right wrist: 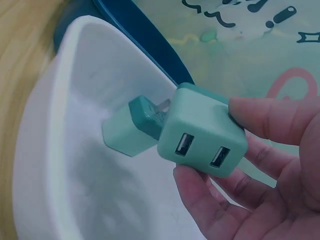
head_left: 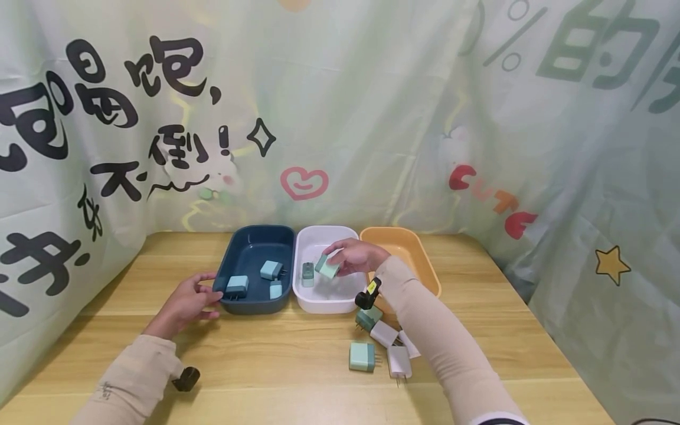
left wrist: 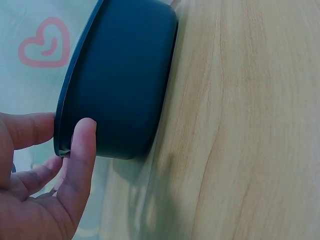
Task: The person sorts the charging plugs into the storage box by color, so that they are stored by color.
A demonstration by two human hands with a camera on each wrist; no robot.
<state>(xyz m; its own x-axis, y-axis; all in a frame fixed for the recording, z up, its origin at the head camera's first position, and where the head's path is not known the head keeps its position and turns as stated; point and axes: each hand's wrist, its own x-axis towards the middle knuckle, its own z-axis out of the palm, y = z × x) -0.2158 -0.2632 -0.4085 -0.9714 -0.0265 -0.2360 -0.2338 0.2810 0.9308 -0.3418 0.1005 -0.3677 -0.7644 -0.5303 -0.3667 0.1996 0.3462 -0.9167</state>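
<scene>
My right hand (head_left: 357, 257) pinches a mint-green USB charger (right wrist: 205, 132) over the white tray (right wrist: 52, 125), its two USB ports facing the right wrist camera. Behind it, a second green charger (right wrist: 131, 126) lies inside that tray. At the near left corner of the dark blue tray (left wrist: 122, 75), my left hand (left wrist: 50, 185) grips the rim between thumb and fingers. That tray contains green chargers, among them a larger one (head_left: 236, 285), another (head_left: 271, 270) and a small one (head_left: 275, 289).
A yellow tray (head_left: 430, 265) stands on the right, partly covered by my right arm. On the wooden table (head_left: 255, 366) in front lie several chargers, including a green one (head_left: 362, 357) and a white one (head_left: 399, 361). A printed curtain (head_left: 361, 118) hangs behind.
</scene>
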